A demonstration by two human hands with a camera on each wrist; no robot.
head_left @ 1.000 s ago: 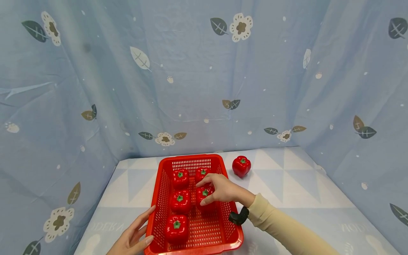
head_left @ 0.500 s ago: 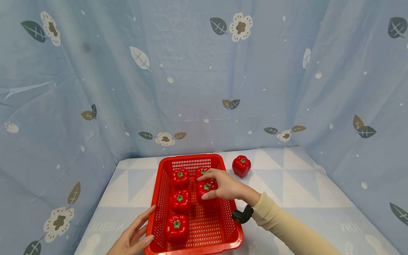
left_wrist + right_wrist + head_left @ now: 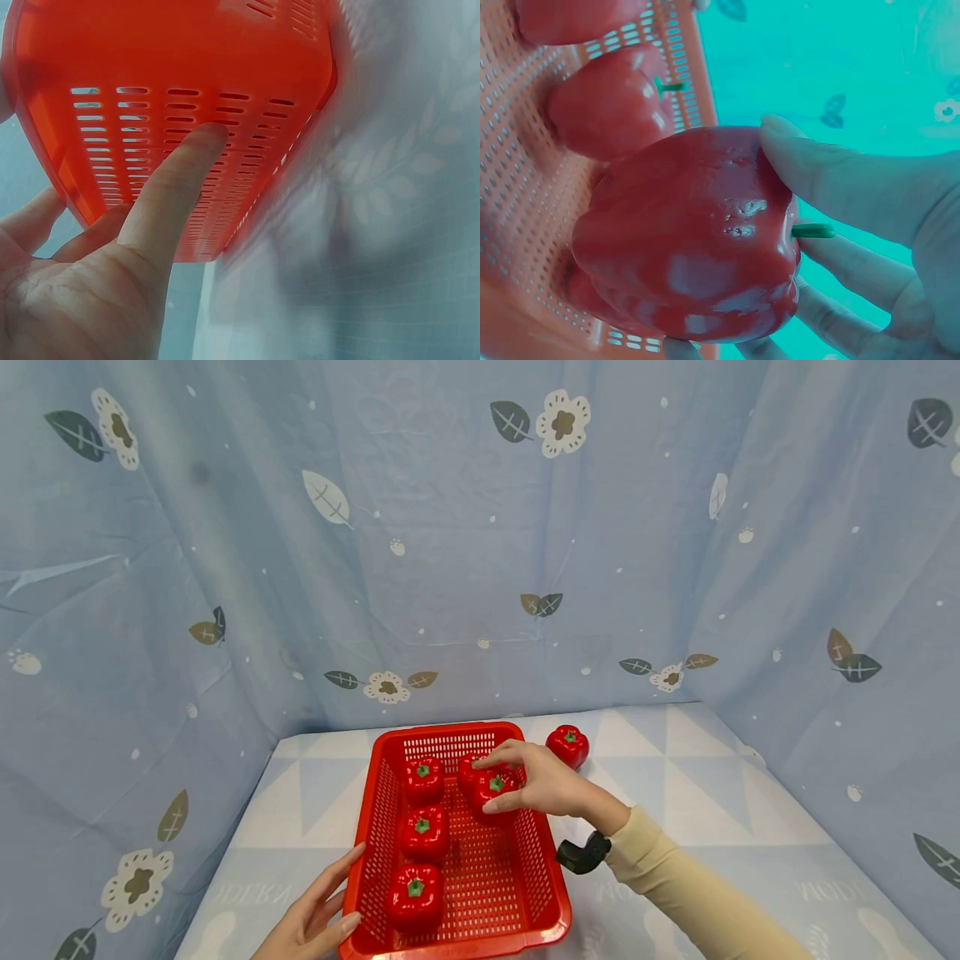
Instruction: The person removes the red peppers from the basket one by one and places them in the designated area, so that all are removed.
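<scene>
My right hand (image 3: 547, 781) grips a red bell pepper (image 3: 690, 232) with thumb and fingers over its top, around the green stem. The pepper is raised inside the red perforated basket (image 3: 480, 947), toward its right side, and partly overlaps another red bell pepper (image 3: 466, 768) at the back right. Along the basket's left side stand three more: a back one (image 3: 424, 781), a middle one (image 3: 425, 835) and a front one (image 3: 415, 902). My left hand (image 3: 315, 906) rests with extended fingers against the basket's left wall, one digit flat on the slotted side in the left wrist view.
One red bell pepper (image 3: 567, 746) stands on the patterned tablecloth (image 3: 667, 793), right of the basket's back corner and just behind my right hand. A blue floral curtain (image 3: 450, 568) closes off the back and both sides.
My right hand has lifted the bell pepper from the basket's right-hand row and carried it back and to the right. My left hand stays at the basket's side.
</scene>
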